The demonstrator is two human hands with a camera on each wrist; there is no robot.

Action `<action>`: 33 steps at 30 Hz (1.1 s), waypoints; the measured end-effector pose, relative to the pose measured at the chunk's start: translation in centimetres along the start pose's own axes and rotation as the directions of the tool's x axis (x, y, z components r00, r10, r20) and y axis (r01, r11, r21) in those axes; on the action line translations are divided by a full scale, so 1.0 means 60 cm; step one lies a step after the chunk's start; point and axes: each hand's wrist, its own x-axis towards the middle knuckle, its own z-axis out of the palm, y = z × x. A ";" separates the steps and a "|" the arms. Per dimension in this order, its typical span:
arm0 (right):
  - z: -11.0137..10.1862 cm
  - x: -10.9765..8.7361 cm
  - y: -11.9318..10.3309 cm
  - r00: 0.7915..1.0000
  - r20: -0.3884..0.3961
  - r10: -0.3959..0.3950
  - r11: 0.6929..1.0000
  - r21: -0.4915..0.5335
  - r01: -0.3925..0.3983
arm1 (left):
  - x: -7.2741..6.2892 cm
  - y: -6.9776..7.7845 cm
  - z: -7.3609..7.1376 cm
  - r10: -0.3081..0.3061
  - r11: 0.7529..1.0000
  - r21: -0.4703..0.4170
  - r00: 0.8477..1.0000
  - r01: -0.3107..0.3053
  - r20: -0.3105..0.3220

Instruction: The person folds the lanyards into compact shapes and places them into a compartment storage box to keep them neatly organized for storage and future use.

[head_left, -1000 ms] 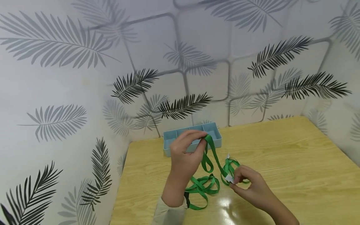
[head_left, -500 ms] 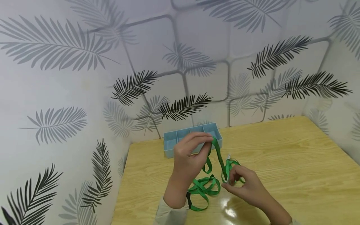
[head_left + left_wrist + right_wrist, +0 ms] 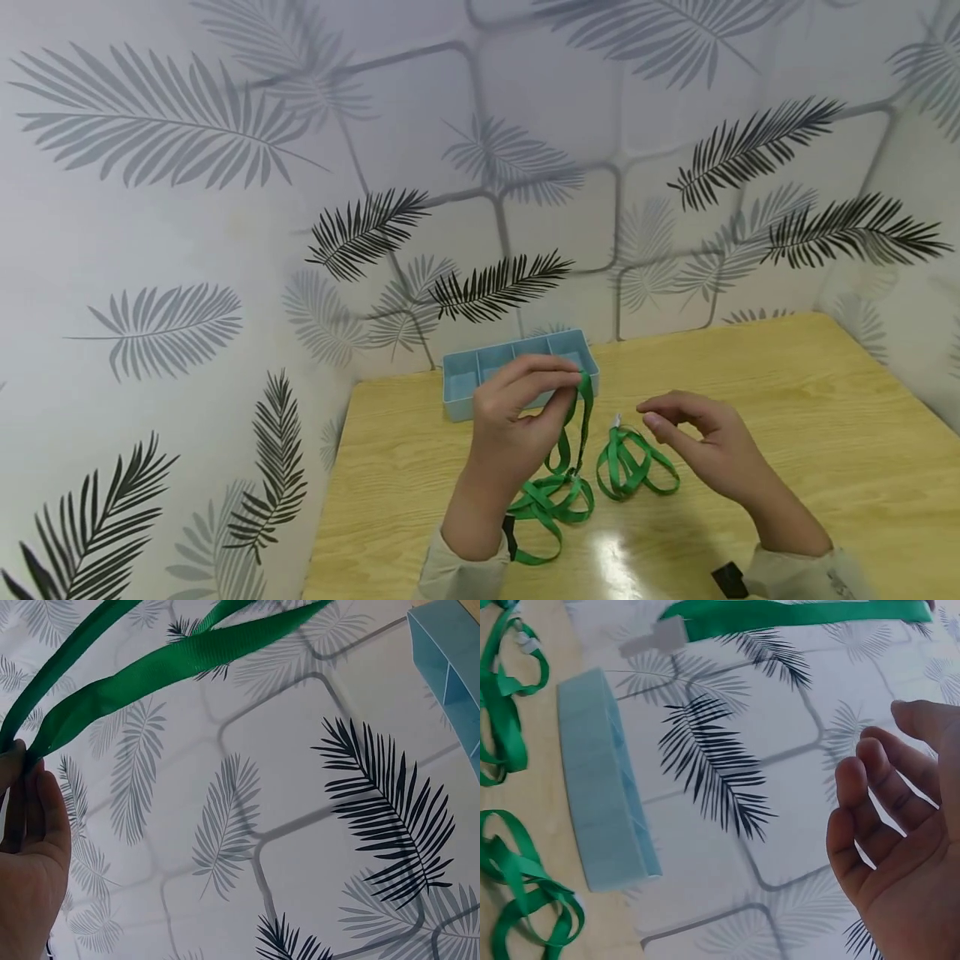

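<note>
in the head view, a pale blue divided box [image 3: 459,409] stands at 12 o'clock from the left hand [image 3: 517,421], which hides part of its front; the leftmost compartment shows its blue floor. the left hand pinches a green lanyard [image 3: 587,412] hanging toward 6 o'clock, its lower end hard to tell from the near bundle [image 3: 542,502] at 5 o'clock. the far bundle [image 3: 628,479] lies at 4. the right hand [image 3: 720,446], at 3, has released the lanyard's end since half a second ago, fingers loosely bent.
</note>
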 end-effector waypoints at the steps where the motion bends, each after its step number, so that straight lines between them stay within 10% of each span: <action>1: -0.007 0.006 0.001 1.000 0.018 -0.006 1.000 -0.002 0.006 | 0.000 0.001 0.000 0.000 1.000 -0.004 1.000 0.000 0.002; 19: 0.022 0.080 0.022 0.890 0.385 -0.246 0.927 0.362 0.100 | 0.000 0.002 0.014 -0.024 0.998 -0.061 0.999 0.025 0.021; 33: 0.038 0.104 0.037 0.817 0.463 -0.345 0.734 0.676 -0.073 | 0.004 0.009 0.022 -0.009 0.995 -0.098 1.000 0.012 0.029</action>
